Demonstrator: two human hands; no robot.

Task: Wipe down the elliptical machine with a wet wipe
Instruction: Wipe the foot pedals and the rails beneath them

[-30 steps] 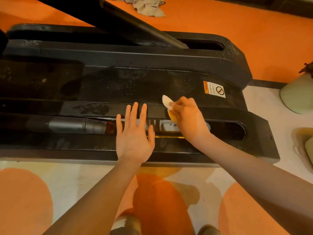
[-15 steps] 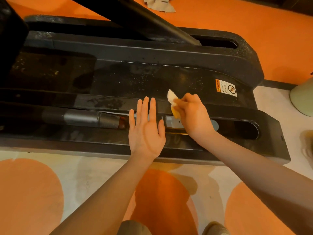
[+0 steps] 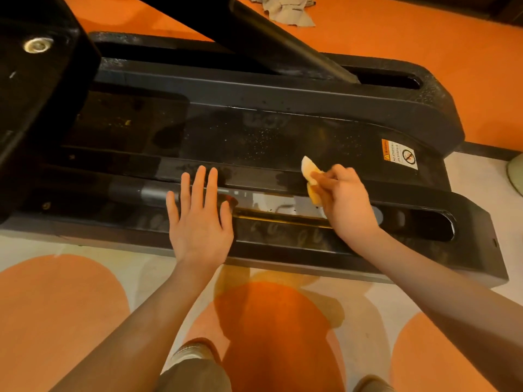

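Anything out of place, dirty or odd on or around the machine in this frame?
Yes. A crumpled beige cloth lies loose on the orange floor behind the elliptical base. The base's black centre panel is speckled with pale specks, and smudgy prints mark the near rail.

Warning sticker (image 3: pixel 399 154): "WARNING", "NO STEPPING".

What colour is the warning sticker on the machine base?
White with an orange header strip and a black-and-red prohibition symbol: the warning sticker, clearest in the head view.

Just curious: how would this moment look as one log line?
right hand: pinches white wet wipe on black elliptical base | left hand: flat on base
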